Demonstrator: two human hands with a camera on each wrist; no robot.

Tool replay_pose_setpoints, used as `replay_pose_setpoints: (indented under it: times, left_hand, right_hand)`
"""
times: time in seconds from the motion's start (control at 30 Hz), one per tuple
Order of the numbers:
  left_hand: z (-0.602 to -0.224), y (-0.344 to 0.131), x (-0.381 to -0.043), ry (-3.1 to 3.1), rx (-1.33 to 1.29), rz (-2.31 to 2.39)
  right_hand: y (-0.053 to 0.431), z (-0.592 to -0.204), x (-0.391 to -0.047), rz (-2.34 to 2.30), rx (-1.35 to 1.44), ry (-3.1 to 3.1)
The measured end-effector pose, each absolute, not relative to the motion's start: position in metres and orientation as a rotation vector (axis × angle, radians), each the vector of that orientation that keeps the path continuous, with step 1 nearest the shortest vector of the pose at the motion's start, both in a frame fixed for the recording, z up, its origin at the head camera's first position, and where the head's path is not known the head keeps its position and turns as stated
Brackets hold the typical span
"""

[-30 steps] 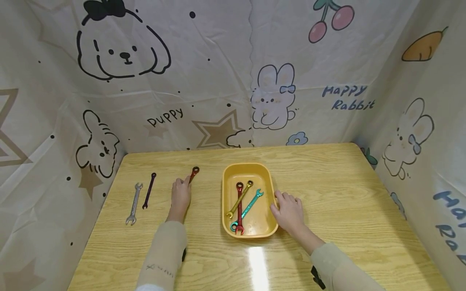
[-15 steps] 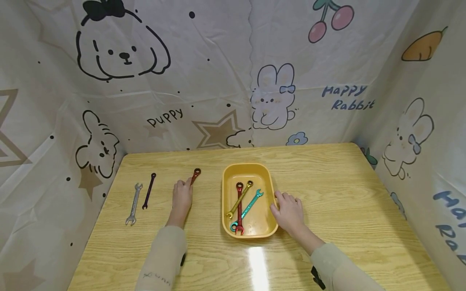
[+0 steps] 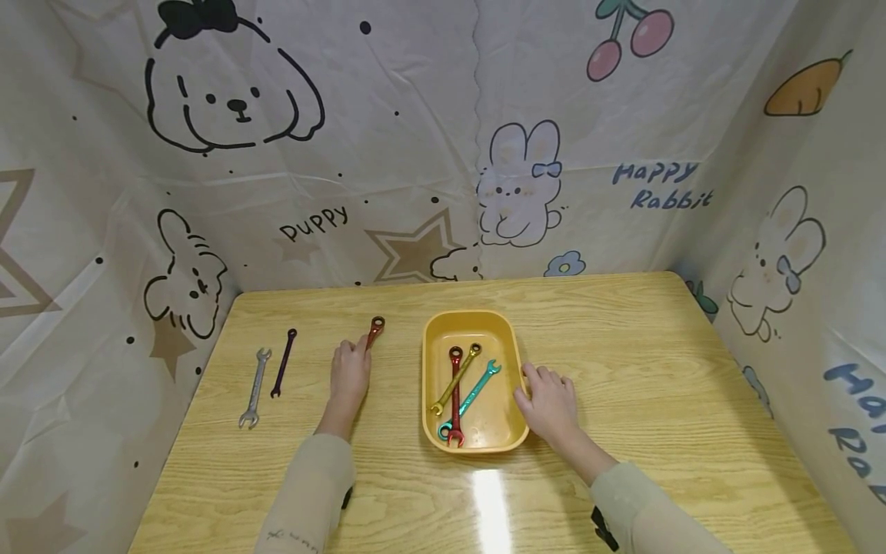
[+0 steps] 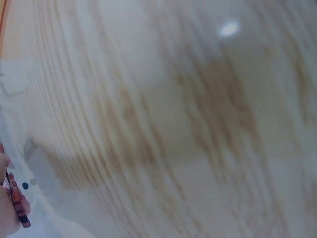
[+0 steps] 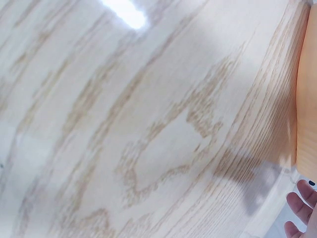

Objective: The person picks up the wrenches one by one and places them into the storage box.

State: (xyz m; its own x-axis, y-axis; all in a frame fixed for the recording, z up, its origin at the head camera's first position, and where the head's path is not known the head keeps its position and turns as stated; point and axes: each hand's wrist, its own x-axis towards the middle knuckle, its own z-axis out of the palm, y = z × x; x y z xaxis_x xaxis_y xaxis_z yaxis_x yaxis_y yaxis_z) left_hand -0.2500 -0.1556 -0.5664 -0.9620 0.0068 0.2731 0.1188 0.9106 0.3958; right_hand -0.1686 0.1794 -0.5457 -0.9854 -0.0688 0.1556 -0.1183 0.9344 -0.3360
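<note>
In the head view my left hand (image 3: 349, 378) holds a red combination wrench (image 3: 376, 329), whose ring end sticks out past the fingers toward the back. The rest of its shaft is hidden by the hand. At the lower left of the left wrist view, the wrench (image 4: 19, 204) shows between the fingers. My right hand (image 3: 550, 402) rests against the right rim of a yellow tray (image 3: 515, 338), fingers loosely bent. Inside the tray lie another red wrench (image 3: 455, 388), a gold wrench (image 3: 462, 374) and a teal wrench (image 3: 477, 392), overlapping one another.
Left of my left hand, a dark purple wrench (image 3: 283, 365) and a silver open-end wrench (image 3: 256, 388) lie on the wooden table (image 3: 623, 331). A printed cloth (image 3: 415, 115) hangs around the table's back and sides.
My left hand has shifted slightly right with the red wrench. The right hand and the tray have stayed in place.
</note>
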Motion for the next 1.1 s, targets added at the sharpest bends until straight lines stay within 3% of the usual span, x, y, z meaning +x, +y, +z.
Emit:
replay_pose_setpoints:
  times: [1.1]
  left_hand:
    - [-0.542,-0.128,-0.237,-2.630,-0.080,-0.659]
  right_hand:
    - [0.180,-0.547,-0.169,0.515,0.151,-2.944]
